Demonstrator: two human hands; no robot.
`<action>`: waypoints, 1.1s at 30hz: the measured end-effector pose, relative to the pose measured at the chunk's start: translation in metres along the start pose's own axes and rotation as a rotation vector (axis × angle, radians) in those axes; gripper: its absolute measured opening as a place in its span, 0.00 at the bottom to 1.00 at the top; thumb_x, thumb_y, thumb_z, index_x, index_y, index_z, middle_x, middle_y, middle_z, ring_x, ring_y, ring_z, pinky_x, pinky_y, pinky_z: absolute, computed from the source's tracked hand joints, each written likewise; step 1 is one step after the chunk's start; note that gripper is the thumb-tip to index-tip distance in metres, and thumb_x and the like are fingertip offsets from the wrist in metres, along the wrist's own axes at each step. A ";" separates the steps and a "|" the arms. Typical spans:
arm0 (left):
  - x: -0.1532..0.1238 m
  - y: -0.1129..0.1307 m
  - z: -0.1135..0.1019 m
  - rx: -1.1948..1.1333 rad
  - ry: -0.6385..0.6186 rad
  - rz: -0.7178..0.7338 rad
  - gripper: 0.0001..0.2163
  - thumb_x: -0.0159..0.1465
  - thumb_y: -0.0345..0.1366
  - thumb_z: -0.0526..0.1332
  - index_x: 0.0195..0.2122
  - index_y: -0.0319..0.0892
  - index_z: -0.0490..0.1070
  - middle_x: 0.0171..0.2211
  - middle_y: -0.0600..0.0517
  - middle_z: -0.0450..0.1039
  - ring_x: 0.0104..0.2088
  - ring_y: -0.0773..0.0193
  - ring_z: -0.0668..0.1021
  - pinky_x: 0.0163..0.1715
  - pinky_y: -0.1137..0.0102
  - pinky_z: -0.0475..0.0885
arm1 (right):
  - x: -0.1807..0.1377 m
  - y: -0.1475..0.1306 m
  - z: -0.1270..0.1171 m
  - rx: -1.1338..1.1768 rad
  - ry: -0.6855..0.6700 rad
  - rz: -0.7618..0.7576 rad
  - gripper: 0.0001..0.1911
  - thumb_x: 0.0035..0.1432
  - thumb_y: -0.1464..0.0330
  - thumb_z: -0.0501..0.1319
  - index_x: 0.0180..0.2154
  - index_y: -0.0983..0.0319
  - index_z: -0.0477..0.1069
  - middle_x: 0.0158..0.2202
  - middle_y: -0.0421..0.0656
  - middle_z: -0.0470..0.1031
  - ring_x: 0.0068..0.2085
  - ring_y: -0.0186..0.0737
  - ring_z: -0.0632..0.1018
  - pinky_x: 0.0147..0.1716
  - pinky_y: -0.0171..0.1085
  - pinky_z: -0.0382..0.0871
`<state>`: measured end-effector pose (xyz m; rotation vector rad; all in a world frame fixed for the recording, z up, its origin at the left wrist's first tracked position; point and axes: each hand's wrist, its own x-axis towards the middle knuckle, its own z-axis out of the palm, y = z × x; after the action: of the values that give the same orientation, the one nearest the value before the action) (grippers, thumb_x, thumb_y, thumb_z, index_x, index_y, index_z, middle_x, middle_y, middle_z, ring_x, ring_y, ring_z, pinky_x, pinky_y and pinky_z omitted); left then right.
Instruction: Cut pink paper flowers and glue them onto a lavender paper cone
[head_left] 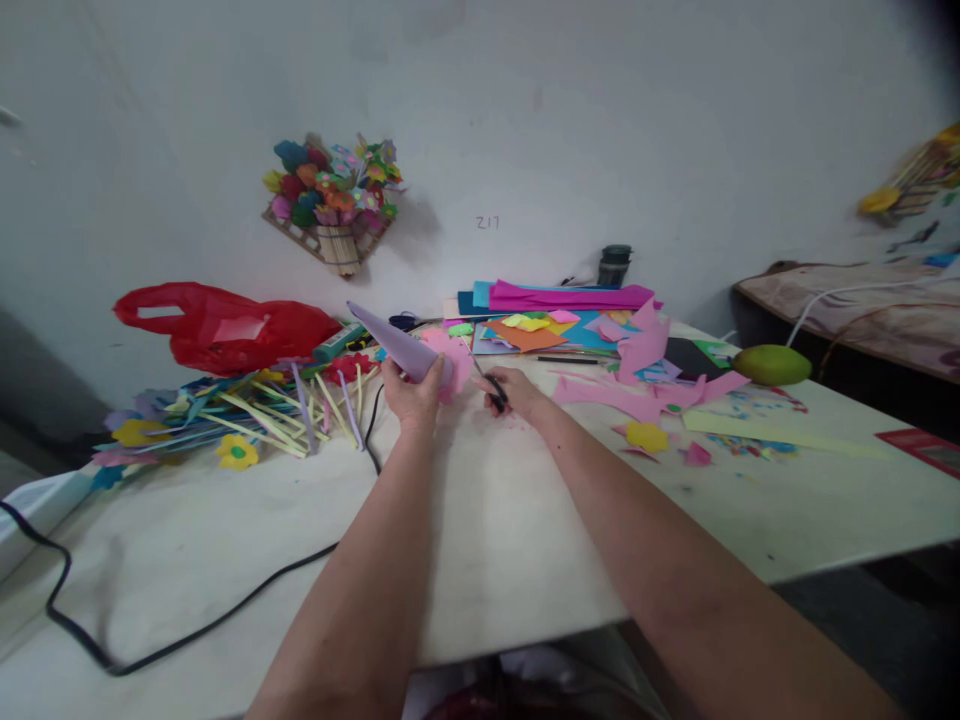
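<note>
My left hand is closed around a purple paper cone and a pink foam piece, holding them up over the white table. The cone's tip points up and to the left. My right hand grips a pair of black-handled scissors, whose blades reach up into the pink piece. Both forearms stretch out from the bottom of the view.
A red plastic bag and a pile of paper flowers with yellow stems lie at the left. Coloured foam sheets and pink scraps lie behind and right. A green fruit sits at right. A black cable crosses the table.
</note>
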<state>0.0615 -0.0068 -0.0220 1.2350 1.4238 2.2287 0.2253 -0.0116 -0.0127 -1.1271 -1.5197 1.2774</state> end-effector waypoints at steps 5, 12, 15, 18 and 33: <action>0.001 -0.003 0.000 0.019 0.019 0.013 0.25 0.43 0.44 0.73 0.36 0.46 0.62 0.34 0.51 0.70 0.37 0.57 0.78 0.39 0.61 0.75 | 0.002 0.001 0.001 -0.012 0.009 -0.004 0.10 0.59 0.67 0.61 0.27 0.63 0.66 0.14 0.33 0.68 0.12 0.27 0.66 0.11 0.27 0.55; 0.000 -0.001 0.000 0.090 0.017 -0.009 0.24 0.43 0.45 0.72 0.37 0.45 0.62 0.35 0.51 0.71 0.38 0.59 0.78 0.39 0.65 0.74 | 0.001 0.001 0.001 -0.032 0.014 -0.005 0.12 0.58 0.63 0.63 0.27 0.63 0.65 0.14 0.33 0.67 0.12 0.27 0.66 0.12 0.27 0.57; 0.000 -0.002 0.000 0.103 0.026 -0.015 0.25 0.43 0.45 0.72 0.37 0.45 0.62 0.35 0.51 0.71 0.39 0.59 0.78 0.38 0.65 0.74 | 0.002 0.002 0.001 -0.036 0.016 -0.015 0.12 0.58 0.63 0.63 0.27 0.62 0.65 0.14 0.33 0.67 0.12 0.26 0.66 0.12 0.27 0.57; 0.000 -0.002 0.000 0.092 0.026 -0.011 0.25 0.43 0.45 0.72 0.37 0.45 0.62 0.35 0.51 0.70 0.39 0.59 0.78 0.38 0.65 0.74 | 0.002 0.002 0.001 -0.031 0.013 -0.024 0.12 0.59 0.64 0.62 0.27 0.62 0.65 0.15 0.33 0.67 0.12 0.26 0.66 0.12 0.27 0.57; 0.001 -0.005 0.001 0.088 0.048 -0.014 0.24 0.43 0.43 0.73 0.37 0.46 0.62 0.34 0.52 0.70 0.37 0.59 0.78 0.38 0.64 0.75 | 0.000 -0.002 0.001 -0.046 0.021 -0.010 0.12 0.59 0.65 0.62 0.27 0.63 0.65 0.15 0.34 0.67 0.12 0.26 0.66 0.12 0.26 0.56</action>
<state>0.0606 -0.0031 -0.0255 1.2015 1.5586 2.2235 0.2242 -0.0124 -0.0108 -1.1572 -1.5441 1.2257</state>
